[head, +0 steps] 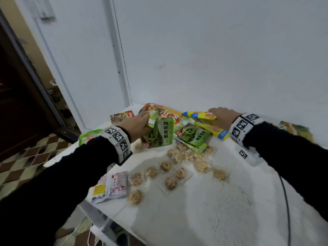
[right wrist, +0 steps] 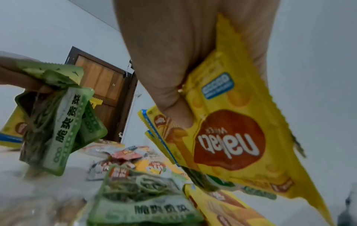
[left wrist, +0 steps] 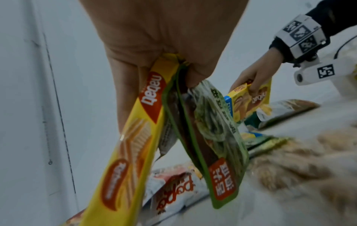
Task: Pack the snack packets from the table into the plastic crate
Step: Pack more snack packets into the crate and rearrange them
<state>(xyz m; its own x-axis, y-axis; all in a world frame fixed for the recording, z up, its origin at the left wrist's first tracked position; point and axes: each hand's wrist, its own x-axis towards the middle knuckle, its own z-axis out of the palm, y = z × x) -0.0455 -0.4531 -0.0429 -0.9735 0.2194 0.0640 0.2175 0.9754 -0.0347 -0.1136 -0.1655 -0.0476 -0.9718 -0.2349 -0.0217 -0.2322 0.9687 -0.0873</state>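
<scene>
Left hand [head: 136, 124] grips green plastic vegetable snack pouches [head: 158, 133] plus one long yellow wafer packet [left wrist: 131, 137], lifted above the white table [head: 195, 201]. Right hand [head: 223, 117] clutches yellow foil wafer packets [right wrist: 231, 130] near the wall. Crate not visible; the cookie packs are blurred.

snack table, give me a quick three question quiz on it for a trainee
1. True or false: the left hand is empty.
2. What colour are the wafer packets that the right hand grips? A) yellow B) purple C) black
3. Fill in: the round cookies in clear wrappers lie on the white ____.

Key: 1 false, it holds green vegetable packets and a yellow wafer packet. 2 A. 3 table.
</scene>
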